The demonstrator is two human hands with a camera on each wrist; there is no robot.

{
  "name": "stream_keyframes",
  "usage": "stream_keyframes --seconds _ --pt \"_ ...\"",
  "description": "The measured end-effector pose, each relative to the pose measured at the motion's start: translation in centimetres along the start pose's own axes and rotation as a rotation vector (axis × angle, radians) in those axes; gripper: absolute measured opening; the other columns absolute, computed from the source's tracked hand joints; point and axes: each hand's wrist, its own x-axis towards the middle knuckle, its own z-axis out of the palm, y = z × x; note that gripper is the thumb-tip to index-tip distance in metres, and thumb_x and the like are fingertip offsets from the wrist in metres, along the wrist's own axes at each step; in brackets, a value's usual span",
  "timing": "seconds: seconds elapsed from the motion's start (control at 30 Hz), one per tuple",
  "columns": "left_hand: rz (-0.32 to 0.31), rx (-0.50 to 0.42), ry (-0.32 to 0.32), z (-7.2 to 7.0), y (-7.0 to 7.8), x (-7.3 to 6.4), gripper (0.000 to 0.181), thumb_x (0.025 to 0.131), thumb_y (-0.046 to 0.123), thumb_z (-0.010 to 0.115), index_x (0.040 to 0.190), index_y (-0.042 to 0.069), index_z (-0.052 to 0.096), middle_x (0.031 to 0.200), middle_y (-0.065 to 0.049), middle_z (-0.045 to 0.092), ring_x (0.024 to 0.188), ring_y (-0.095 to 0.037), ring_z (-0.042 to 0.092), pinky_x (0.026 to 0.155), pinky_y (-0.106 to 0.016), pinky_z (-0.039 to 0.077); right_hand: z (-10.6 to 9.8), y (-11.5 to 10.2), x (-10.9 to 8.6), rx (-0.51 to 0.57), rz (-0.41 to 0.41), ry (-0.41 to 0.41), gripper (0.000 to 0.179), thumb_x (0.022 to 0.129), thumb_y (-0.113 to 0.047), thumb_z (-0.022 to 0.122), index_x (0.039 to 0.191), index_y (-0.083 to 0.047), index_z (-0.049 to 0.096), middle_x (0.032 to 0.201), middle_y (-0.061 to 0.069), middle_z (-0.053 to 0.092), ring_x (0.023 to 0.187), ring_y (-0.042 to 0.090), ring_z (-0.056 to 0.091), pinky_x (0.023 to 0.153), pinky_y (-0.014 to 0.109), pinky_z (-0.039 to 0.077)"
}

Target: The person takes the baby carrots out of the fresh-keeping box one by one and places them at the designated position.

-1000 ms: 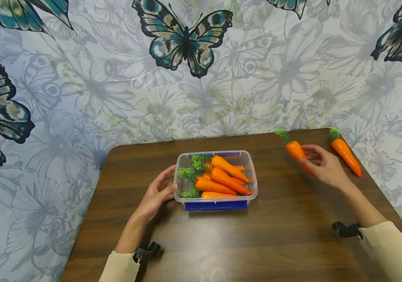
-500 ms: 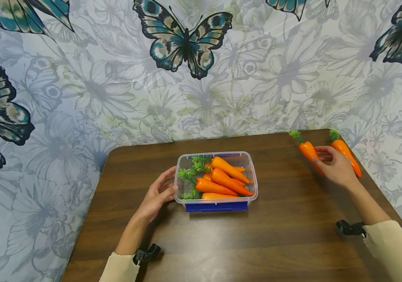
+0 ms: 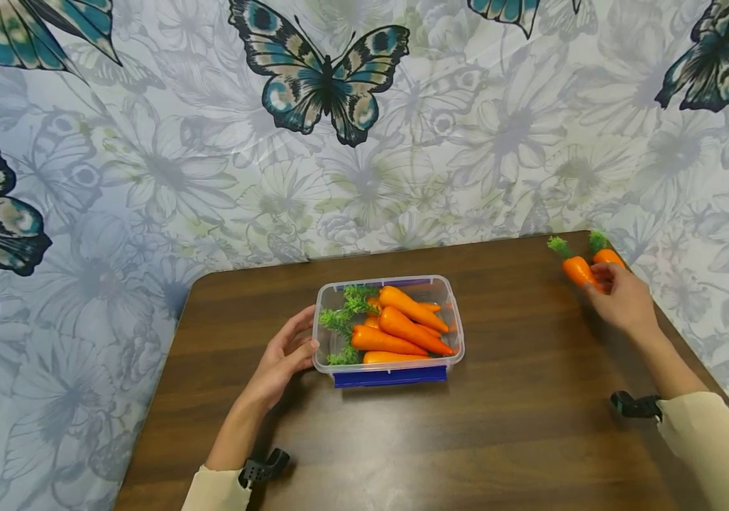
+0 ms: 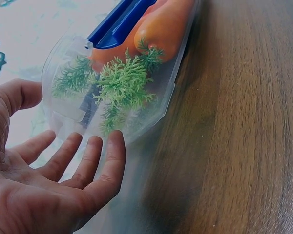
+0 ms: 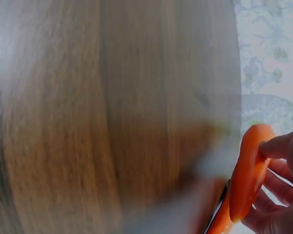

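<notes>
My right hand [image 3: 624, 298] pinches a carrot [image 3: 580, 271] with a green leafy top, at the table's far right corner. In the right wrist view the thumb lies across this carrot [image 5: 251, 170], fingers behind it. A second carrot [image 3: 608, 257] lies just beyond, partly hidden by the hand. At the left end of a clear plastic container [image 3: 390, 367] with blue clips, my left hand [image 3: 284, 355] touches the wall with spread, fairly straight fingers. Several carrots [image 3: 402, 326] fill the container, leafy tops [image 4: 122, 83] toward the left hand.
The brown wooden table [image 3: 498, 426] has its back edge against a wall covering [image 3: 370, 184] printed with butterflies and flowers. A dark band [image 3: 265, 467] circles the left wrist, and another dark band [image 3: 635, 404] the right.
My right hand has moved right with its carrot, close to the second carrot, and now covers most of that one. The left hand stays at the container.
</notes>
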Motion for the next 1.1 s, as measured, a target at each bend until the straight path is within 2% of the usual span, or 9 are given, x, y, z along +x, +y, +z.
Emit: stream_keyframes --seconds 0.1,0.23,0.5,0.73,1.1 --pt "0.005 -0.006 0.002 0.0 -0.1 -0.1 0.068 0.109 0.017 0.063 0.169 0.026 0.033 0.166 -0.013 0.042 0.143 -0.032 0.054 0.095 -0.031 0.061 -0.1 0.2 0.0 -0.035 0.012 0.005 0.046 0.103 -0.019 0.064 0.135 0.013 0.058 0.127 0.04 0.065 0.112 0.058 0.062 0.092 0.067 0.047" --pt "0.001 -0.001 -0.001 0.0 -0.1 -0.1 0.067 0.109 0.016 0.063 0.169 0.027 0.033 0.166 -0.012 0.042 0.145 -0.033 0.053 0.096 -0.032 0.061 -0.1 0.5 -0.1 -0.061 0.024 0.014 0.044 0.101 -0.015 0.065 0.133 0.015 0.058 0.127 0.041 0.064 0.112 0.06 0.06 0.093 0.071 0.046" --pt "-0.001 -0.003 0.015 0.1 -0.1 -0.1 0.067 0.109 0.013 0.061 0.169 0.026 0.034 0.165 -0.013 0.043 0.143 -0.033 0.055 0.094 -0.032 0.061 -0.1 0.7 0.4 -0.138 0.081 -0.027 0.047 0.099 -0.021 0.068 0.135 0.008 0.058 0.121 0.037 0.064 0.101 0.057 0.062 0.073 0.066 0.049" --pt "0.006 -0.011 0.006 0.1 -0.3 -0.2 0.067 0.11 0.016 0.062 0.169 0.025 0.034 0.166 -0.013 0.042 0.144 -0.032 0.055 0.096 -0.032 0.061 -0.3 1.0 1.3 -0.145 0.054 0.008 0.042 0.098 -0.019 0.069 0.129 0.009 0.061 0.115 0.037 0.067 0.101 0.058 0.063 0.077 0.068 0.048" --pt "0.004 -0.003 0.011 0.0 -0.1 -0.1 0.066 0.109 0.016 0.062 0.169 0.026 0.035 0.165 -0.012 0.043 0.145 -0.038 0.053 0.096 -0.033 0.061 -0.4 1.5 1.8 -0.126 0.074 0.041 0.039 0.1 -0.019 0.065 0.129 0.008 0.062 0.113 0.037 0.067 0.098 0.058 0.063 0.072 0.065 0.047"
